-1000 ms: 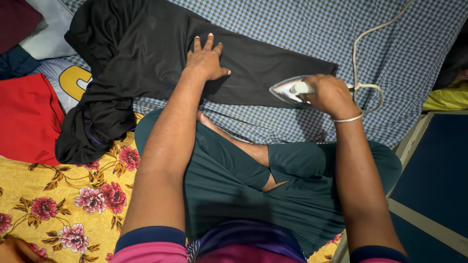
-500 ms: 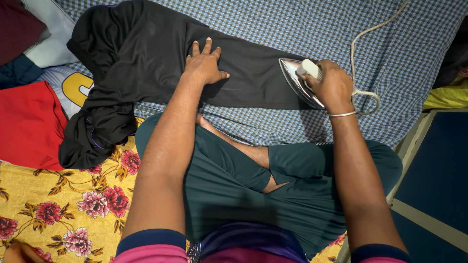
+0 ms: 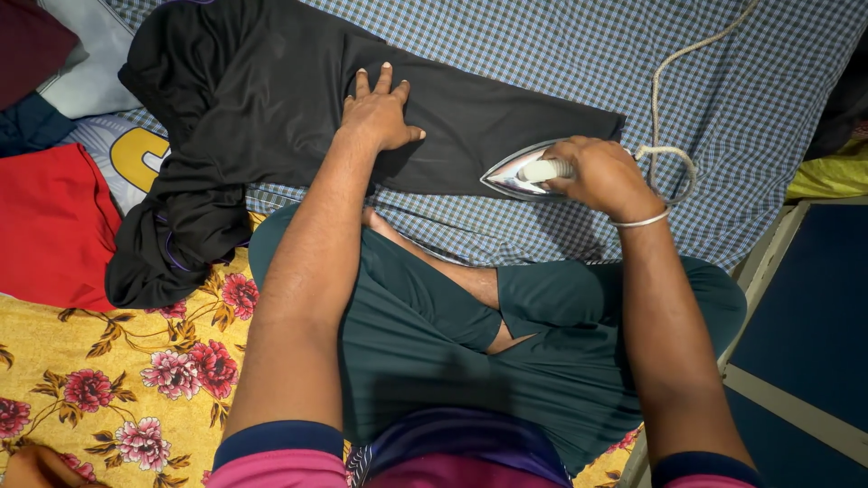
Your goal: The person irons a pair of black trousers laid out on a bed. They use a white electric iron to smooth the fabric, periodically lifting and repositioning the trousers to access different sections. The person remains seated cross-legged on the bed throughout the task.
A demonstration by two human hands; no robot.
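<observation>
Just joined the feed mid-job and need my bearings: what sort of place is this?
Probably a home, ironing done seated on a bed or floor. A checked sheet serves as ironing surface, a yellow floral cloth lies beside it, and folded clothes are piled at the left.

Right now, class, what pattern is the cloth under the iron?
Blue-and-white checked cloth, under the iron; head view.
</observation>
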